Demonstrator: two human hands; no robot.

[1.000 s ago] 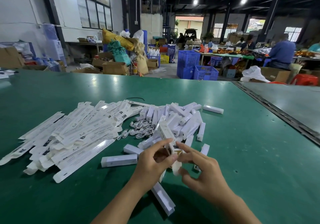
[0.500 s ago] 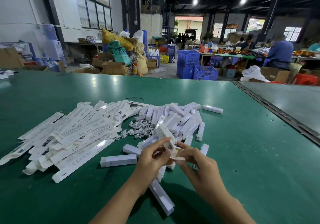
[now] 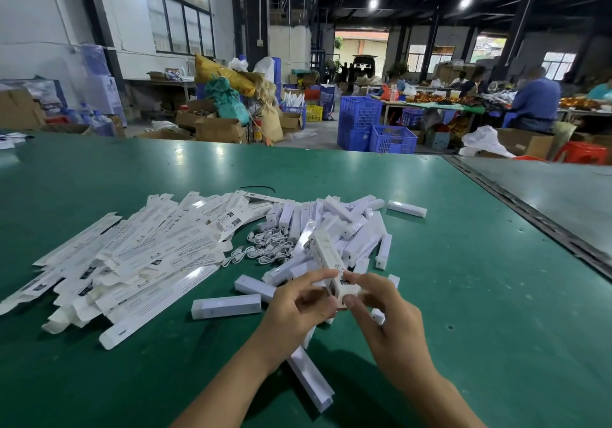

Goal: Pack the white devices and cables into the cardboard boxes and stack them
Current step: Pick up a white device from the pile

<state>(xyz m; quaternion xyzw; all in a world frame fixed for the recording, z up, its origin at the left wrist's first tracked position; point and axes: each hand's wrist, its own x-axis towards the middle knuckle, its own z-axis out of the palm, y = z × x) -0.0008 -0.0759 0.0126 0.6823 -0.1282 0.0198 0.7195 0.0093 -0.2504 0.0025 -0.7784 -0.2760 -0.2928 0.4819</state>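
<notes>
Both hands on one long white box (image 3: pixel 326 257), held just above the green table (image 3: pixel 480 295) at the near edge of the device heap. left hand (image 3: pixel 298 308) has its fingers curled round the box's near end, right hand (image 3: pixel 389 323) pinches the end flap between thumb and fingers. Box is tilted, far end pointing up and away over the heap. Loose white devices (image 3: pixel 344 225) are piled behind it, with one stray device (image 3: pixel 406 208) apart at far right. Coiled white cables (image 3: pixel 265 250) lie just left of the heap, touching it. Flat cartons (image 3: pixel 149 255) are fanned out further left. A white bar (image 3: pixel 226 306) lies flat beside the left hand, a second white bar (image 3: pixel 309 381) between the forearms; box or device, can't tell. Can't tell if the held box is loaded
</notes>
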